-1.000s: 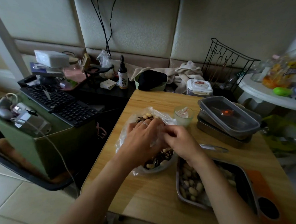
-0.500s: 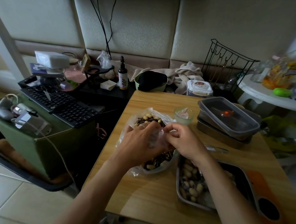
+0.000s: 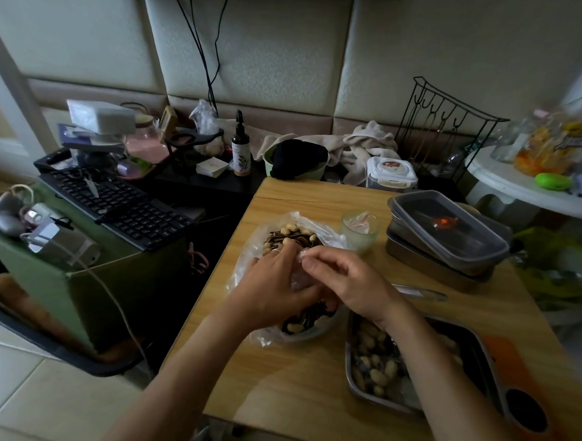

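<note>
Plastic bag [image 3: 313, 226] of nuts and seeds sits mid-table, metal tray [image 3: 348, 369] at its 5 o'clock. Left hand [image 3: 272, 285] and right hand [image 3: 350, 281] pinch its film, fingers curled. Step looks like opening the mouth. Next: spread the edges toward 9 and 3 o'clock, no spill.

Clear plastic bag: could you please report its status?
Left hand grips clear plastic bag of peanuts and seeds; right hand pinches its film. Steel tray of peanuts beneath right wrist.

We note bench [image 3: 291, 382]: pale wood, smooth, low sheen. Bag [image 3: 320, 229], centre of frame: thin clear plastic, crinkled, glossy. Tray [image 3: 350, 382], lower right: dull brushed metal. Towel [image 3: 363, 142], upper centre: soft matt cloth. Box lid [image 3: 452, 232], right: smoky glossy plastic.
</note>
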Tool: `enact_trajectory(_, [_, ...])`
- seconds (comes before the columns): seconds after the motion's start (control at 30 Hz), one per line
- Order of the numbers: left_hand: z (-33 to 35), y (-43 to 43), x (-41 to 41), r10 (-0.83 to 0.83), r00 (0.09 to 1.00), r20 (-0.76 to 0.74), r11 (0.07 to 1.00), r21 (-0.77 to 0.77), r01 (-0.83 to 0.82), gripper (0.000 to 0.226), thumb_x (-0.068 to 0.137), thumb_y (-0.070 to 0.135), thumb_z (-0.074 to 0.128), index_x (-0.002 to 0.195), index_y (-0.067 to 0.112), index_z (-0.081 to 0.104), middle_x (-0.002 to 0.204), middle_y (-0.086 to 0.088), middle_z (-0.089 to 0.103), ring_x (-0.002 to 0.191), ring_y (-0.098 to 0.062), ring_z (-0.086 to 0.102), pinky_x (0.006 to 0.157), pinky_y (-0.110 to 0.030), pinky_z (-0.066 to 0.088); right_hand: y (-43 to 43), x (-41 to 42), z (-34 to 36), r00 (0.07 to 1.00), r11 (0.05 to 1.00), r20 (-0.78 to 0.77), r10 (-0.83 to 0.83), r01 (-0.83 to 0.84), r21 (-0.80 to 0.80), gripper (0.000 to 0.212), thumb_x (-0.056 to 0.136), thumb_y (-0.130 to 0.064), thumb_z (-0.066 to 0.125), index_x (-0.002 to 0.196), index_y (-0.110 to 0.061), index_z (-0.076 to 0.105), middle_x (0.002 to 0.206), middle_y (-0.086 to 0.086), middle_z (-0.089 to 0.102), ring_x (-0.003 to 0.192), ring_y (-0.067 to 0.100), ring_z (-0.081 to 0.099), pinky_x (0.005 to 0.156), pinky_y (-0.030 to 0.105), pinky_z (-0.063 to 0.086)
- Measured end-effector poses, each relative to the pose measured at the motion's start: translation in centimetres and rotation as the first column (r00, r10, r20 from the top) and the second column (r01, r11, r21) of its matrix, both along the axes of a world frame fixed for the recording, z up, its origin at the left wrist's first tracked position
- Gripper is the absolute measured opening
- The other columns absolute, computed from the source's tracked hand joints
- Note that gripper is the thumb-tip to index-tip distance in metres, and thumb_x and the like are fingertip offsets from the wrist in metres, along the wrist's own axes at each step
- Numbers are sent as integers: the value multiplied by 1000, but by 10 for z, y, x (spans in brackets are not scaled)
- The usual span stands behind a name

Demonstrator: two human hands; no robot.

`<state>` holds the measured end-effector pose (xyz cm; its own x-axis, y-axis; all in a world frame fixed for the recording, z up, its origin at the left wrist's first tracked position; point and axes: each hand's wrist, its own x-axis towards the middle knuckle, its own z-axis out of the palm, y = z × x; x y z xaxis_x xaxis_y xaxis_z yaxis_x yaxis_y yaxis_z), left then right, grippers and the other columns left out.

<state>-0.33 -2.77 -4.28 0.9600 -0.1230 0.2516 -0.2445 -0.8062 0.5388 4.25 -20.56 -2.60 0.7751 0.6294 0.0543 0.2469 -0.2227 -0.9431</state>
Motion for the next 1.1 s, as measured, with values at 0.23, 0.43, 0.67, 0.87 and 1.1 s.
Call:
enact_trajectory(0.23, [5,0,-5,41,999,-23,998,-53,-42,27,99,45,60,102,21,49,78,17,52,66,5,48,59,-9,39,-5,-3,3,992,994,64,-105,107,-25,25,106,-43,55,114,-30,75,109,-7,75,95,12,73,76,27,59])
enact_trajectory(0.43, [5,3,-12,82,997,-4,996,-47,-82,39,96,48,62,115,15,52,78,20,48,69,7,44,56,-11,34,-43,-2,5,845,801,271,-461,528,-282,18,105,-30,57,96,-24,72,86,-10,69,82,17,69,60,19,44])
enact_trajectory(0.67, [-4,-5,-24,76,997,-5,996,46,-76,34,96,48,63,108,19,52,89,5,58,73,-12,53,58,-21,38,-80,-14,5,773,695,308,-555,634,-340,20,104,-21,57,94,-25,73,94,-16,67,83,-1,59,60,16,40])
enact_trajectory(0.87, [-11,-12,-31,64,997,-30,990,130,-60,34,96,50,60,108,19,51,93,2,59,81,-18,54,74,-38,50,-101,-22,-5,750,605,335,-571,660,-446,15,102,-19,59,96,-25,71,97,-7,68,89,8,63,60,15,39])
enact_trajectory(1.1, [-19,-13,-29,78,997,-18,983,169,-74,35,95,55,59,109,23,51,91,6,58,81,-16,55,72,-35,46,-108,-25,-1,607,464,358,-710,785,-410,6,101,-19,62,99,-15,57,99,0,55,76,8,43,56,16,28])
